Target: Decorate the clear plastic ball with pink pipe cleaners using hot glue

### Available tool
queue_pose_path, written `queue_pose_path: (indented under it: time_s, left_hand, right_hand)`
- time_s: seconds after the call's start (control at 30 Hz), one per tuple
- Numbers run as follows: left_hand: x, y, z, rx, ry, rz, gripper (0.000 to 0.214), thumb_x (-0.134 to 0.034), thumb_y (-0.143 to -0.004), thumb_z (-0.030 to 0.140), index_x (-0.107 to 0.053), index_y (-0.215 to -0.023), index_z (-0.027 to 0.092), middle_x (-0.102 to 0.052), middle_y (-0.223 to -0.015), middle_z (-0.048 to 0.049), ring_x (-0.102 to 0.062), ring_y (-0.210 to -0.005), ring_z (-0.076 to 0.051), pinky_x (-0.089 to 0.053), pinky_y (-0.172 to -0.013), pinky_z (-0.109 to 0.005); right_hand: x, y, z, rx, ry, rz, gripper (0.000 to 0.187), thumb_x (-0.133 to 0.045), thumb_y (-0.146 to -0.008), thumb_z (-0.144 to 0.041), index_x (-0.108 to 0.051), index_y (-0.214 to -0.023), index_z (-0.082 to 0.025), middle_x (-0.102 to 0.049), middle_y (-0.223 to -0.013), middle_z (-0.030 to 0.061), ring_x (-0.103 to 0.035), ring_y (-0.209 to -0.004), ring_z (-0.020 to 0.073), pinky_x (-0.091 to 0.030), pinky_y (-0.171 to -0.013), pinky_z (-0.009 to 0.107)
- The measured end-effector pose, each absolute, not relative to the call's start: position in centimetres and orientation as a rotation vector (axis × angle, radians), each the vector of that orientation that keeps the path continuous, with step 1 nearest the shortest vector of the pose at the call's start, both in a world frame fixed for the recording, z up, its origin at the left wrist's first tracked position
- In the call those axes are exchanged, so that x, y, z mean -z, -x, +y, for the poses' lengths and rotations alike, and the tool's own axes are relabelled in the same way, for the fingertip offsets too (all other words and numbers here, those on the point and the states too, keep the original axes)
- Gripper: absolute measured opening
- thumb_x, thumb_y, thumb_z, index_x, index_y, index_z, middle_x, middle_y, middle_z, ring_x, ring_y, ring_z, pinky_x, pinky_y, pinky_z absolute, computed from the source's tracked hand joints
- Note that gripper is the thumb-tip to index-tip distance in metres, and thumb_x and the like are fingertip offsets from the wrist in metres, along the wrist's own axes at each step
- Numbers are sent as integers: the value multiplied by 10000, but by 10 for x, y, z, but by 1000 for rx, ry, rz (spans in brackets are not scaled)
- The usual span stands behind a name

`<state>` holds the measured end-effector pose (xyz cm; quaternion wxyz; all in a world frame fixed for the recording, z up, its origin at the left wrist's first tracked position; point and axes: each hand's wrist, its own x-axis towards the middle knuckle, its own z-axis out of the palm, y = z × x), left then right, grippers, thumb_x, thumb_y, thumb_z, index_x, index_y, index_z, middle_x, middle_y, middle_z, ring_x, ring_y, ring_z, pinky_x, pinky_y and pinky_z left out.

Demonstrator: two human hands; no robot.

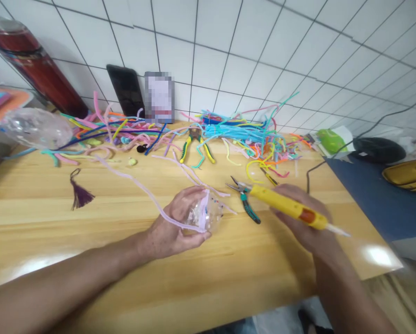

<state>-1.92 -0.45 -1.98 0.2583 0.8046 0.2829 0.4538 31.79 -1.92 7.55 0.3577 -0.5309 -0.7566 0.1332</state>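
My left hand (169,227) is closed around a clear plastic vessel (215,214), possibly a bottle, with small coloured specks. A lilac pipe cleaner (141,186) lies across its near side, and its long tail runs back to the left. My right hand (308,232) grips a yellow glue gun (281,202), its nozzle towards the vessel and a whitish glue stick (338,230) jutting from its rear. Between the two hands, pliers with dark green handles (250,211) lie on the table with jaws apart. Loose lilac pipe cleaners (190,171) lie just beyond my left hand.
Piled pipe cleaners (236,132) line the back by the tiled wall, with yellow-green handled pliers (196,144). At left are another clear plastic vessel (37,129), a purple tassel (81,192) and a red flask (37,69). Two phone-like devices (126,90) lean there. A black cord (368,130) hangs right.
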Motion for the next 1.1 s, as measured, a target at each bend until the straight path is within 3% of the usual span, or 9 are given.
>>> queue_pose_path:
  time_s: [0.23, 0.47, 0.77, 1.1]
  left_hand:
    - [19, 18, -6, -1242, -2130, 765, 909, -864, -848, 247, -397, -1626, 291, -573, -1542, -188, -558, -1483, -359, -534, -1199, -608]
    - [18, 17, -5, -1242, -2138, 762, 939, -875, -841, 274, -384, -1641, 309, -587, -1538, -175, -576, -1466, -362, -551, -1185, -595]
    - [22, 19, -4, -1249, -2189, 725, 957, -880, -849, 319, -372, -1659, 283, -592, -1562, -180, -568, -1478, -366, -546, -1187, -579]
    - [22, 19, -4, -1241, -2196, 732, 981, -887, -847, 315, -351, -1668, 282, -586, -1562, -185, -565, -1476, -372, -549, -1177, -595]
  right_hand:
    - [-51, -303, -2, -437, 1248, -2205, 233, -723, -933, -446, -814, -1142, -401, -844, -1051, 19, -785, -1017, 339, -614, -1008, 523]
    - [-39, -307, -2, -449, 1110, -2262, 280, -698, -951, -316, -797, -1204, -379, -842, -1004, 24, -780, -956, 291, -610, -923, 454]
    - [-29, -308, 0, -364, 1054, -2353, 250, -592, -1052, -357, -745, -1240, -292, -811, -1002, 62, -745, -912, 262, -572, -860, 409]
    - [-32, -311, 2, -366, 1083, -2504, 270, -582, -1053, -321, -747, -1256, -257, -813, -999, 73, -747, -905, 257, -558, -873, 416]
